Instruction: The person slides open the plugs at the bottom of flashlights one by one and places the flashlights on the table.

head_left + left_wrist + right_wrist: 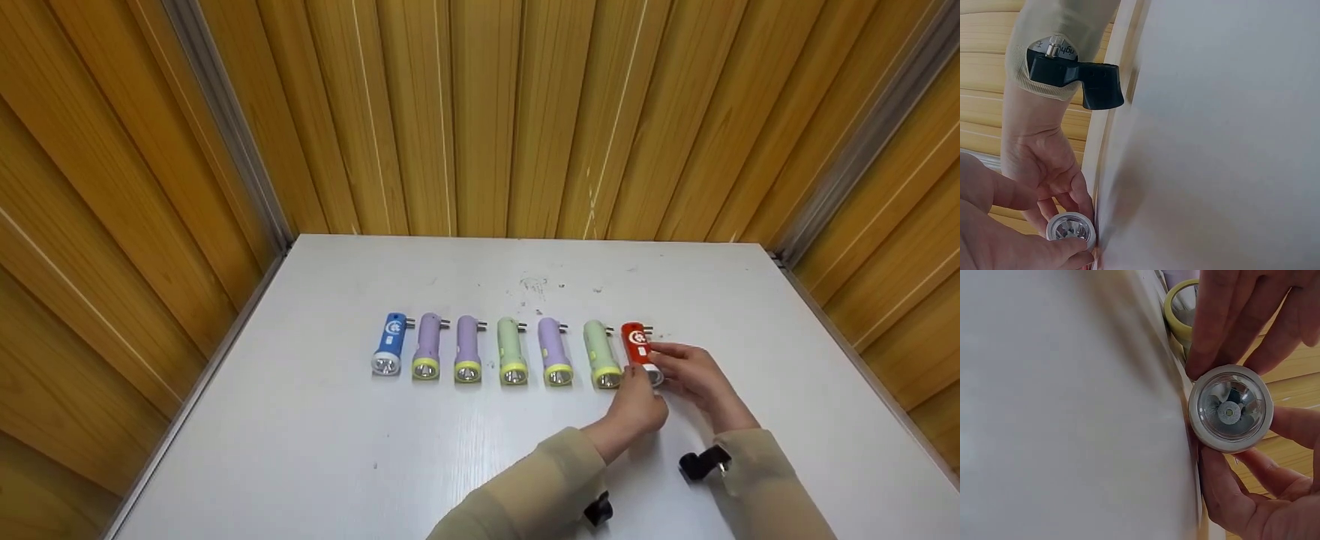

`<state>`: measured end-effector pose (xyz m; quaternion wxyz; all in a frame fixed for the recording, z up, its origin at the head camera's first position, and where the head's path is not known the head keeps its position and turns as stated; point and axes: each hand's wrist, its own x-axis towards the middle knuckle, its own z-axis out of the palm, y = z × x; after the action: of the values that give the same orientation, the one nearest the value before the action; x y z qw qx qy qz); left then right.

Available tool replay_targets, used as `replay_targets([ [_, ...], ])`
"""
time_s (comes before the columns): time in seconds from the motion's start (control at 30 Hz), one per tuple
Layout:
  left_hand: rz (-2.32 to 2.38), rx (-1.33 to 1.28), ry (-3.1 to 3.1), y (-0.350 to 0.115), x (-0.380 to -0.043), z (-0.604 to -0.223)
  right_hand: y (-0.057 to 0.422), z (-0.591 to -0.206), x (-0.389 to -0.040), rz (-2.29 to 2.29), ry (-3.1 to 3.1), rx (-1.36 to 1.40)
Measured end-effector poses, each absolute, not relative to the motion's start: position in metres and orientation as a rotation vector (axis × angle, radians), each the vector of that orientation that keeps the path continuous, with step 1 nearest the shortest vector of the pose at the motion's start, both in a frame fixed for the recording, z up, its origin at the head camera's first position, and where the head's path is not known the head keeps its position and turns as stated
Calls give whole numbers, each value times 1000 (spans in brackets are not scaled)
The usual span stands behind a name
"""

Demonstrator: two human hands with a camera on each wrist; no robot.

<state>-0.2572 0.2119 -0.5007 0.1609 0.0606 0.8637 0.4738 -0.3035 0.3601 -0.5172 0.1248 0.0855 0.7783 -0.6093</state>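
A red flashlight (636, 336) with a white head and plug prongs at its back lies at the right end of a row of flashlights. From the left, my left hand (634, 406) pinches it near the head. On its other side my right hand (699, 377) holds it with thumb and fingers. The round lens (1230, 410) faces the camera in the right wrist view, with fingertips of both hands at its rim. In the left wrist view, the flashlight head (1071, 230) shows between the two hands. Immediately left of it lies a green flashlight (601, 351) with a yellow rim.
Along the white table (315, 450), the row continues leftward with purple flashlights (551, 345), another green flashlight (510, 346) and a blue flashlight (390, 339) at the left end. Their lenses face the near side. Wood-patterned walls (480, 120) enclose the table. Dark specks mark its far part.
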Motion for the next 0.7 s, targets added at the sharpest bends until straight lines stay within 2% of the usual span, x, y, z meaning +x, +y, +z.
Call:
replay_targets([
  [0.7, 1294, 236, 2518, 212, -259, -499, 362, -513, -305, -1643, 2358, 292],
])
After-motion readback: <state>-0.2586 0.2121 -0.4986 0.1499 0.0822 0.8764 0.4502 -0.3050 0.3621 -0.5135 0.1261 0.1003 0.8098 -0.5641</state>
